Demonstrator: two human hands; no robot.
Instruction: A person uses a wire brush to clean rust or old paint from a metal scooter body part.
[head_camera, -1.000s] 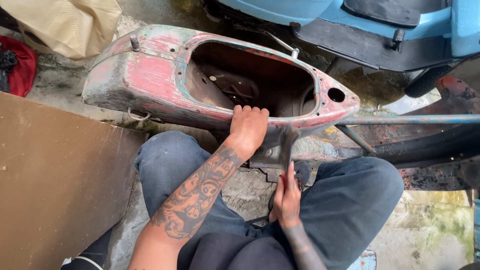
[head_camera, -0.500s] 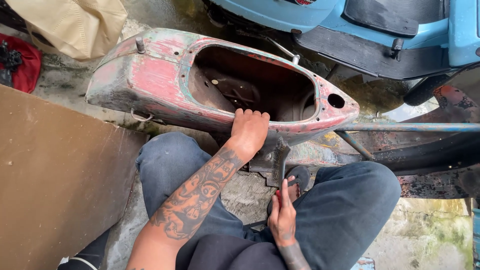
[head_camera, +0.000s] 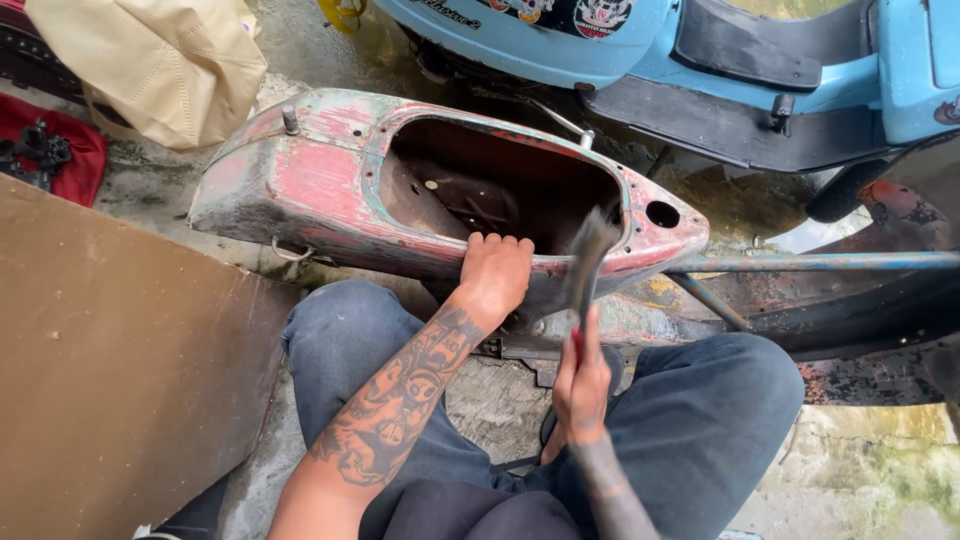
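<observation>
Nearest, the right hand (head_camera: 582, 385) is closed round the red grip of a hammer (head_camera: 588, 262), whose blurred head is raised in front of the near rim of the old scooter shell (head_camera: 320, 185). The left hand (head_camera: 495, 272) is curled over that rim, fingers hooked into the opening, so the shell is steadied between the knees on the concrete floor (head_camera: 490, 395).

The step in hand is judged to be hammering at the shell's lower near edge; a controlled blow beside, not on, the bracing fingers is called for next.

Against the earlier frames, the hammer has been lifted from low by the lap to rim height, while the left hand has stayed put.

Farther off, a blue scooter (head_camera: 700, 50) is parked, with a brown board (head_camera: 110, 370) at the left.
</observation>
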